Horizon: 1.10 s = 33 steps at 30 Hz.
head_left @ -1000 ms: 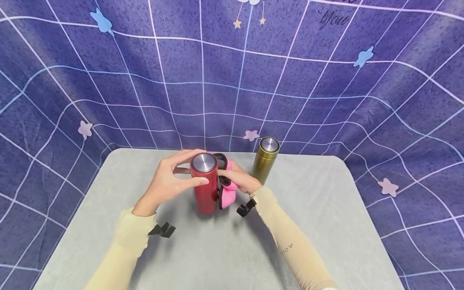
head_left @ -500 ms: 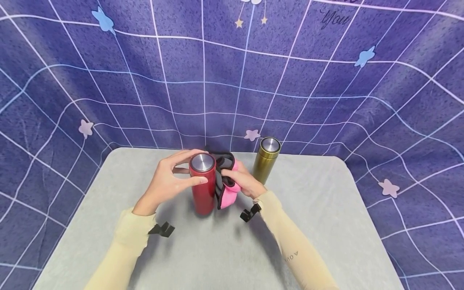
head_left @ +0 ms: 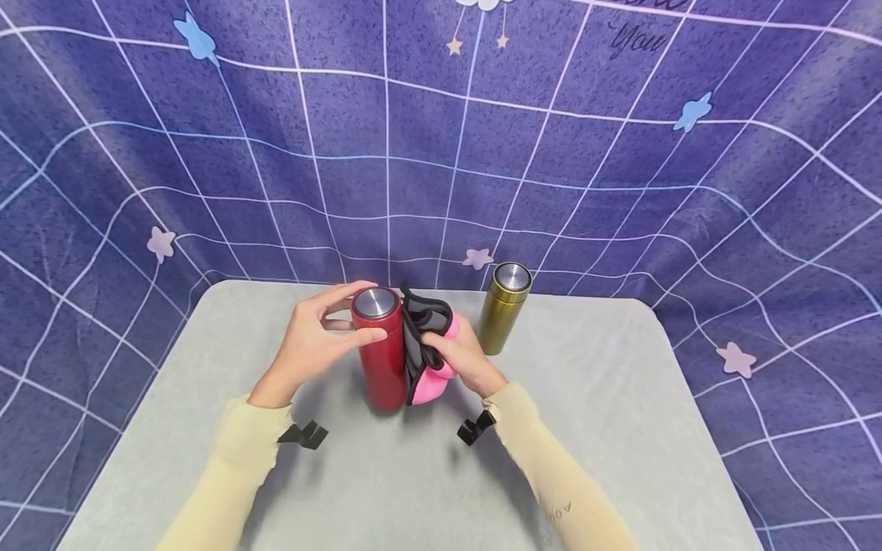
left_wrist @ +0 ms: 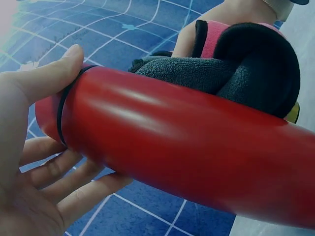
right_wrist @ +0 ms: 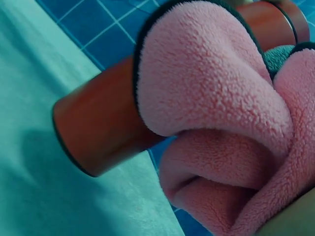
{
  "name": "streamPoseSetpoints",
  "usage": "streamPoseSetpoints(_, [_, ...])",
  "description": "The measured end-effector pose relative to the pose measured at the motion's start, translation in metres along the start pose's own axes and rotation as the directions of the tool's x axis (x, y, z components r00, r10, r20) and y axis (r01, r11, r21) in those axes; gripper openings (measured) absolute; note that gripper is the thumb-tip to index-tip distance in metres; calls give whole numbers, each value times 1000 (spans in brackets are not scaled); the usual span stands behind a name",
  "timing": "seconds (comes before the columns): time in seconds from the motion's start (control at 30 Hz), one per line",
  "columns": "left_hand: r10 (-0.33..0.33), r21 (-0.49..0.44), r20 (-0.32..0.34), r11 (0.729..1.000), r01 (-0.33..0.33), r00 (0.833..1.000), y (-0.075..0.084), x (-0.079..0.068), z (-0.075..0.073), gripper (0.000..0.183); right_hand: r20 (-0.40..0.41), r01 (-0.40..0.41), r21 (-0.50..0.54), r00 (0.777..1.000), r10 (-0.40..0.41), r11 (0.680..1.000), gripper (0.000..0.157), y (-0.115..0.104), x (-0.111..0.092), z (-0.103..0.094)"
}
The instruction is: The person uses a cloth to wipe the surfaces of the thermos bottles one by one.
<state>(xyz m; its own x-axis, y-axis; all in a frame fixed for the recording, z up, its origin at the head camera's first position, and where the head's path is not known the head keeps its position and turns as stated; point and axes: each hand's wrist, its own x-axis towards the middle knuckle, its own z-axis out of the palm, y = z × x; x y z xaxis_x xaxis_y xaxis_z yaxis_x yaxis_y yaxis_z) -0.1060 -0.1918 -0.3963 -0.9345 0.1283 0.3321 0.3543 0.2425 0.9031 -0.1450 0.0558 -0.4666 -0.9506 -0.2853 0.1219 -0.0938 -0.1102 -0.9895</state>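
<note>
Left fingers [left_wrist: 93, 191] round red bottle [left_wrist: 187, 142] — cloth [left_wrist: 182, 70] beside.

We see a glossy red bottle [head_left: 383, 369], roughly upright, its lid [head_left: 376, 303] on with a round silver top. Close by its right side, we find a fluffy cloth [head_left: 430, 386] bunched in folds, pink on one face, dark grey on the other, edged in black.

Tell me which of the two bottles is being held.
The red bottle: the left hand grips it near the top. The gold bottle stands farther back and to the right, in neither hand; the right hand grips the pink-and-grey cloth.
</note>
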Motion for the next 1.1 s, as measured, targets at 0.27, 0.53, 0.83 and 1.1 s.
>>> streamPoseSetpoints(0.27, [-35, -44, -15, 998, 35, 999, -2, 2, -1, 60, -90, 64, 22, 994, -62, 998, 45, 6, -16, 8])
streamPoseSetpoints(0.53, [-113, 16, -57, 993, 114, 992, 1, 4, -3, 56, -152, 116, -12, 982, -116, 993, 43, 3, -31, 17])
streamPoseSetpoints(0.83, [-165, 58, -74, 984, 169, 984, 0, 7, -3, 55, -175, 201, -91, 961, -214, 975, 37, 0, -43, 24])
streamPoseSetpoints(1.1, [-234, 75, -61, 968, 238, 970, 3, 9, 0, 56, -161, 320, -209, 921, -355, 924, 42, -2, -50, 29])
